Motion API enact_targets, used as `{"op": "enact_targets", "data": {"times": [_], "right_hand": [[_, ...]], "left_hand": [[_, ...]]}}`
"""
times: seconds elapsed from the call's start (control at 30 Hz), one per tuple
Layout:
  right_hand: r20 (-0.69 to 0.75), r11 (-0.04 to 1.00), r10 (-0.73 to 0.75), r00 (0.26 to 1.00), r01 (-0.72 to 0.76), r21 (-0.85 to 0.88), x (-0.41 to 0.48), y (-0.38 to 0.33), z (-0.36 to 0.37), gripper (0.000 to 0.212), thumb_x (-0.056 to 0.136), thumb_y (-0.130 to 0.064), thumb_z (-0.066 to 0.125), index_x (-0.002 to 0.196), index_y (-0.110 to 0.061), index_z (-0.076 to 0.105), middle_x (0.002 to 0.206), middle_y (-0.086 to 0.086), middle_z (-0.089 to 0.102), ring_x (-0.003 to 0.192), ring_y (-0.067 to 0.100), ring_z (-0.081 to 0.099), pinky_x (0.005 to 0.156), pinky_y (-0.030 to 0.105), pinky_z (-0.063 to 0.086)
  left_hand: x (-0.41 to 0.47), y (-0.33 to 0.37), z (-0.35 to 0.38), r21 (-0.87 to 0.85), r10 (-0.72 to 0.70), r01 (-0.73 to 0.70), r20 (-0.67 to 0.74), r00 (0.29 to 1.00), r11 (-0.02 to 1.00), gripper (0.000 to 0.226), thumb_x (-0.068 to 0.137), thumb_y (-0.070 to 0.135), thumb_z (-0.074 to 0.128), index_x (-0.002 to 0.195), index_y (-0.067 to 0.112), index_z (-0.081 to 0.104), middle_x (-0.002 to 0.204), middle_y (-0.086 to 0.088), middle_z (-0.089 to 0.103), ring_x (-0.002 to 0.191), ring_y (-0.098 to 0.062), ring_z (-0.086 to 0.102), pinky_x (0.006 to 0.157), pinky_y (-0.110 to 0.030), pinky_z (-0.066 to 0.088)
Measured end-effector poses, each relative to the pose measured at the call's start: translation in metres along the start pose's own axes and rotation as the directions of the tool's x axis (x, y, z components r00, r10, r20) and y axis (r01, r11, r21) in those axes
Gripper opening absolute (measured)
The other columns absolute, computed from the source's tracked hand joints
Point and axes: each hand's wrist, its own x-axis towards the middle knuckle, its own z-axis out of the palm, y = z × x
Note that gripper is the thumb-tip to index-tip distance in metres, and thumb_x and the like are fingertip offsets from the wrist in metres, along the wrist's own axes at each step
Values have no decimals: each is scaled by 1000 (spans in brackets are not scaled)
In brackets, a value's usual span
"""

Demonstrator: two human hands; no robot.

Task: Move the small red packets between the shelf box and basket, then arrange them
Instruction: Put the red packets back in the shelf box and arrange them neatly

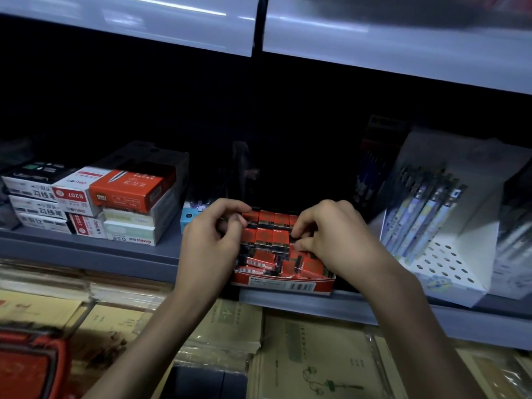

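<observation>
Two rows of red packets [272, 236] stand side by side in the back half of the box [283, 285], each row running left to right across it. In the front half of the box more packets [259, 262] lie loose and crooked, some on their sides, their long edges pointing different ways.

The left hand [210, 240] is at the left wall of the box, its fingers curled tight, with the thumb tip over the left end of the back row. Whether it grips a packet there cannot be told, since its own knuckles hide the contact. The right hand [336, 237] is at the right wall of the box, forefinger and thumb drawn close together at the right end of the second row, and it looks to be pinching a packet there. Both hands bracket the rows from opposite ends, so squaring them up would mean pressing inward along the line of the rows.

The loose packets lie just in front of both sets of fingertips, toward the person. The right hand seems slightly nearer to them. The basket [26, 367] is well below and left of the box, near neither hand.
</observation>
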Motion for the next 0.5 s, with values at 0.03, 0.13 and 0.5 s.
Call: {"op": "enact_targets", "data": {"times": [0.03, 0.13, 0.5], "right_hand": [[5, 1000, 1, 1000, -1, -3, 0, 0, 1, 10, 82, -16, 84, 86, -23, 78, 79, -10, 67, 73, 1, 62, 70, 26, 57], [7, 1000, -3, 1000, 3, 4, -1, -1, 0, 11, 84, -15, 82, 85, -24, 77, 77, -11, 67, 72, 1, 63, 72, 28, 59], [180, 990, 25, 983, 1, -143, -12, -4, -15, 45, 94, 5, 53, 100, -31, 79, 95, -13, 39, 100, 12, 41, 82, 27, 39]], "left_hand": [[0, 0, 0, -3, -1, 1, -1, 1000, 1000, 24, 100, 12, 57, 96, 31, 71, 85, 5, 71, 81, -17, 67, 66, -49, 57], [0, -1, -1, -13, -4, 4, 4, 1000, 1000, 23, 100, 12, 57, 97, 31, 70, 85, 3, 72, 80, -17, 68, 65, -50, 58], [-1, 0, -2, -28, -23, 24, 13, 1000, 999, 22, 100, 14, 57, 95, 31, 71, 84, 3, 72, 80, -15, 68, 63, -42, 60]]}}
